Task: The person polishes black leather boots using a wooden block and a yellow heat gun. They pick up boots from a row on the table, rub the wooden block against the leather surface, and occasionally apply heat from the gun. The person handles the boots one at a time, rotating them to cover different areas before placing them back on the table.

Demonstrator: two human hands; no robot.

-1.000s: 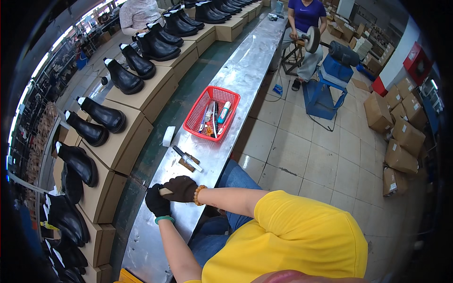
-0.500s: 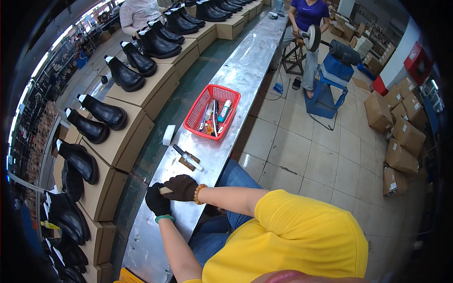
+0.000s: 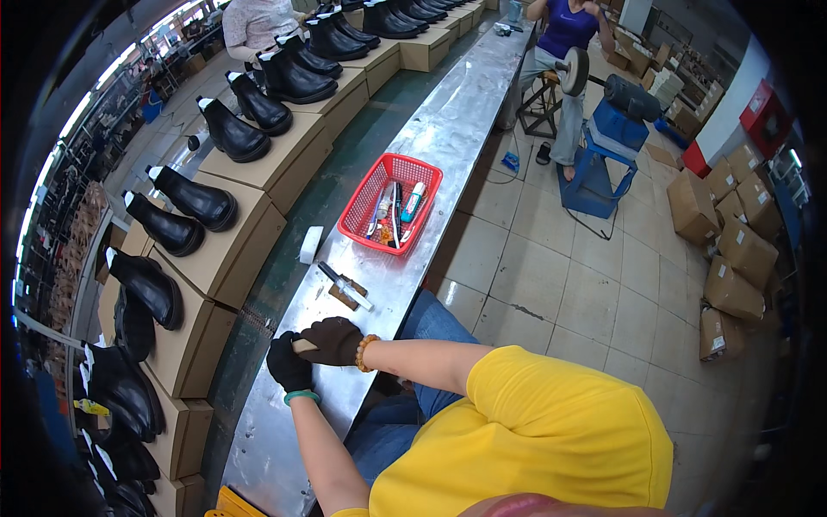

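My left hand [image 3: 289,362], in a black glove, is closed at the bench edge, its fingers against my right hand. My right hand [image 3: 332,342], in a dark brown glove, is curled closed round a pale tan piece [image 3: 304,345], which looks like a short handle. Only a bit of this piece shows between the gloves; the rest is hidden, as is whatever the left fingers enclose. Just beyond my hands, a pen-like tool [image 3: 346,285] with a dark end and a pale end lies across a small brown block [image 3: 342,297]. A white block [image 3: 311,245] sits near the bench's left edge.
A red plastic basket [image 3: 349,226] of tubes and pens stands on the metal bench [image 3: 457,95]. Black ankle boots [image 3: 177,226] line cardboard boxes [image 3: 228,228] at left. A person in purple [image 3: 568,30] sits beside a wheel machine [image 3: 594,164]. Cartons [image 3: 732,284] are piled at right.
The person in purple has raised both hands away from the wheel toward the shoulders. My hands stay almost in place, and the whole view has shifted slightly.
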